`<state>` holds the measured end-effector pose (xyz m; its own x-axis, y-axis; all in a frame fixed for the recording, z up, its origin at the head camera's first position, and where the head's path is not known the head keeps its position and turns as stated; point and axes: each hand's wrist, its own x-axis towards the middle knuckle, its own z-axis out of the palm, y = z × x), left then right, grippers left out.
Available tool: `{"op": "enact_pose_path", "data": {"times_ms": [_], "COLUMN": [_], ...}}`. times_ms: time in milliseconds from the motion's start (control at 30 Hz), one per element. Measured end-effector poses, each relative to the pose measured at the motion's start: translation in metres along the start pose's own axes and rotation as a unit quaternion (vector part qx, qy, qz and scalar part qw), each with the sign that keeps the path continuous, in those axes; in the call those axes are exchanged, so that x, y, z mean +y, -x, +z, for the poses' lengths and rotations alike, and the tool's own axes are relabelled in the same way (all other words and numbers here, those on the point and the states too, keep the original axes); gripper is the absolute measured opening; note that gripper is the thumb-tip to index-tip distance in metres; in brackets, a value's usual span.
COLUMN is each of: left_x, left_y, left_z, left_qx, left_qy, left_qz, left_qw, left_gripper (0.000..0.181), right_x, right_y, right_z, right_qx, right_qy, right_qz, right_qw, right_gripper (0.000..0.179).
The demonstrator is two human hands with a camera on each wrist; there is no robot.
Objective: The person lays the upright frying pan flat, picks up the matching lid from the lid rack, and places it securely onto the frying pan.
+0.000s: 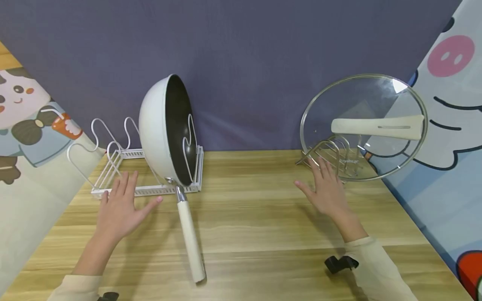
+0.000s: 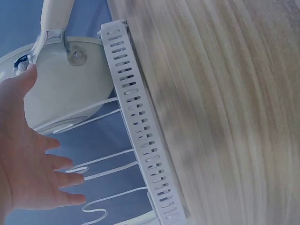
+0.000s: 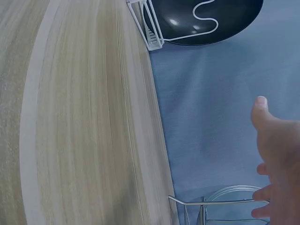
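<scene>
A white frying pan [image 1: 154, 125] with a dark inside stands on its edge in a white wire rack [image 1: 150, 190], its pale handle [image 1: 191, 240] slanting toward the front of the table. My left hand [image 1: 118, 211], fingers spread and straight, hovers in front of the rack, left of that handle, and holds nothing. On the right, a glass lid [image 1: 361, 96] with a long cream handle [image 1: 376, 126] leans upright in a small metal wire stand [image 1: 335, 146]. Just before the stand is my right hand [image 1: 329, 192], fingers extended and holding nothing; whether its fingertips touch the wire cannot be told.
The wooden table [image 1: 248, 225] runs back to a dark blue-grey cloth wall [image 1: 248, 71]. Cartoon-printed panels [image 1: 41, 121] border both sides. White wire loops [image 1: 99, 129] rise from the rack's left part. A black strap piece [image 1: 340, 264] hangs at the right wrist.
</scene>
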<state>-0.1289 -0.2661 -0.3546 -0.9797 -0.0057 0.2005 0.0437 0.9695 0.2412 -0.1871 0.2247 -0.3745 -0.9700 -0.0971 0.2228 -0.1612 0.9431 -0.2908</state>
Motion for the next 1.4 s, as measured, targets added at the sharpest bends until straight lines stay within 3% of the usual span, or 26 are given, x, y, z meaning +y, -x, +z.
{"op": "enact_pose_path", "data": {"times_ms": [233,800,1400], "left_x": [-0.0007,-0.0030,-0.0015], "left_y": [0.0015,0.0042,0.0046], "left_z": [0.0005,-0.0014,-0.0044], "left_qx": [0.010,-0.042,-0.084], "left_qy": [0.023,0.067,0.114], "left_qz": [-0.001,-0.014,-0.035], "left_qw": [0.9997,0.9968,0.9893], "left_gripper": [0.094,0.082,0.083], "right_x": [0.0014,0.0029,0.0021], "right_y": [0.0011,0.0049,0.0038], "right_z": [-0.0001,-0.0009,0.0018], "right_qx": [0.010,0.000,0.014], "right_qy": [-0.022,-0.053,-0.088], "right_qz": [0.001,0.021,-0.004], "right_qw": [0.9997,0.9984,0.9960], "right_gripper": [0.078,0.073,0.059]}}
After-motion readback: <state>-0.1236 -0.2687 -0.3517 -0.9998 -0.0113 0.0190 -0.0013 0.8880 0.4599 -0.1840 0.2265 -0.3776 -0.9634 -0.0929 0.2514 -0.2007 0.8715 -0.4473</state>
